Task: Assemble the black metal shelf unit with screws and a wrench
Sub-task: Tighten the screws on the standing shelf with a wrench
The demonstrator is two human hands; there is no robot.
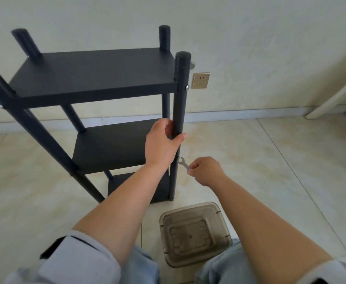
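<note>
The black metal shelf unit [94, 74] stands upright on the tiled floor, with three shelves between four round posts. My left hand [163, 140] grips the near right post [179, 111] between the top and middle shelves. My right hand [205, 171] pinches the handle of a small silver wrench [183, 163]. The wrench's open jaw sits at a screw on that same post, level with the middle shelf. A silver screw head [187, 87] shows on the post at the top shelf.
A translucent brown plastic container [194, 232] lies on the floor between my knees, just in front of the shelf's base. A wall socket [200, 80] is behind the post. A white frame [336, 95] leans at the far right. Open tiled floor lies to the right.
</note>
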